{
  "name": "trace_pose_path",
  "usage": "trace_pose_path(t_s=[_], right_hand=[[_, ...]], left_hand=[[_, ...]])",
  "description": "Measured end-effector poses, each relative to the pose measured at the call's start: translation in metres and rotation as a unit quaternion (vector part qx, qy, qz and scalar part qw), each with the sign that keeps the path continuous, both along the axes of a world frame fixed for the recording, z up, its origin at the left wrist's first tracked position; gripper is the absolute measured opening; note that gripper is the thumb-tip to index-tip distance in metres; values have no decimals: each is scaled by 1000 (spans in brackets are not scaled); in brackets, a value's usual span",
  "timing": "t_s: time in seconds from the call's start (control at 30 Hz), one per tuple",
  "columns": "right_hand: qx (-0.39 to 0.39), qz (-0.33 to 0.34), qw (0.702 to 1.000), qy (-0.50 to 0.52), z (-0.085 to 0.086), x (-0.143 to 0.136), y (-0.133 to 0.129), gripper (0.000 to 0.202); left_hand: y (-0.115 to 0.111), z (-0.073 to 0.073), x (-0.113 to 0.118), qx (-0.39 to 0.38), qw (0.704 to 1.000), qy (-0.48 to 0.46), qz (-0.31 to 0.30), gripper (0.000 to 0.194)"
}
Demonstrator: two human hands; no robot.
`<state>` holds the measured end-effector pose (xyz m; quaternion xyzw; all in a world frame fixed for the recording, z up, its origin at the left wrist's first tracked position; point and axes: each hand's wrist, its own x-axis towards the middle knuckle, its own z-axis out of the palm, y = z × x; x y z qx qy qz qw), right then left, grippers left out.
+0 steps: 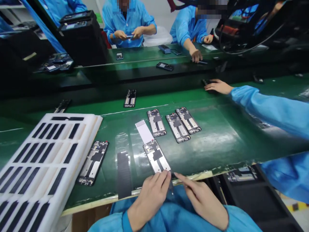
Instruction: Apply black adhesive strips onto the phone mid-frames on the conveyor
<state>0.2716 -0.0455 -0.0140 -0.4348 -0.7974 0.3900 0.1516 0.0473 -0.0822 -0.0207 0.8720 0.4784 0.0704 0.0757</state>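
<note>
My left hand rests at the near end of an opened phone frame, its fingers close together and pressed onto that end. The frame lies slanted near the table's edge, with silver and black parts facing up. Close to its lower right corner, my right hand stretches its index finger toward a small dark piece; the thumb side is partly hidden. A thin dark strip with a pale tip hangs between my hands, too small to name. A white label-like strip touches the frame's far end.
A white foam tray with several black strips stands at left, beside another phone frame. More frames lie ahead. A co-worker's hand reaches in from the right. Other people work behind a dark ledge.
</note>
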Motion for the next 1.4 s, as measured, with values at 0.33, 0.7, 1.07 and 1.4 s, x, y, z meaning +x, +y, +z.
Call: trace_pose_path(t_s=[0.33,0.7,1.07,1.4], right_hand=[[145,102,927,-330,-19,-20,-15,76],[44,54,976,-205,18,-30,45,38],[78,10,952,-297,-19,-55,56,14],[78,163,946,-268,41,-122,143,12]], left_hand=[[3,-3,6,-48,993,3,104,61],[3,4,-4,-28,989,57,131,71],[-6,60,-52,127,896,-325,276,51],[-6,51,-64,142,704,-531,449,28]])
